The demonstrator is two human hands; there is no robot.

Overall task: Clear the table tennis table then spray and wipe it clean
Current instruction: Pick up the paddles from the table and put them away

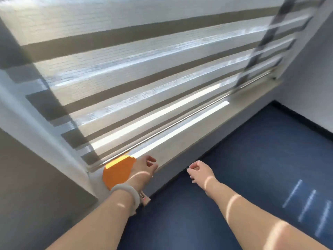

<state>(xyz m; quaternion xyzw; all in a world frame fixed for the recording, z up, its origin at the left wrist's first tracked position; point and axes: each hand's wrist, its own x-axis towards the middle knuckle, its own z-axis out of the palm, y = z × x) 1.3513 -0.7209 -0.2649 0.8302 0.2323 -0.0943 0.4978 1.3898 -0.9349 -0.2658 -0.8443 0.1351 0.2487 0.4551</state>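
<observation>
Paddle, orange-faced, lies on the window sill under the blind, likely parked there to free the table, which is out of view. Left hand hovers above it, fingers loosely curled, empty; right hand likewise empty.

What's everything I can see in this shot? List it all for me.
Paddle: one, orange face, lying on the sill at its left end, pale handle sticking out over the edge, partly behind the left wrist.
Sill: one, off-white, running under the window.
Blind: one, grey and white stripes, covering the window.
Floor: dark blue, below the sill on the right.
Wall: grey, at left.
Bracelet: one, pale, on the left wrist.
Left hand: over the sill beside the paddle, fingers loose, holding nothing.
Right hand: over the floor by the sill's edge, fingers loosely curled, holding nothing.
</observation>
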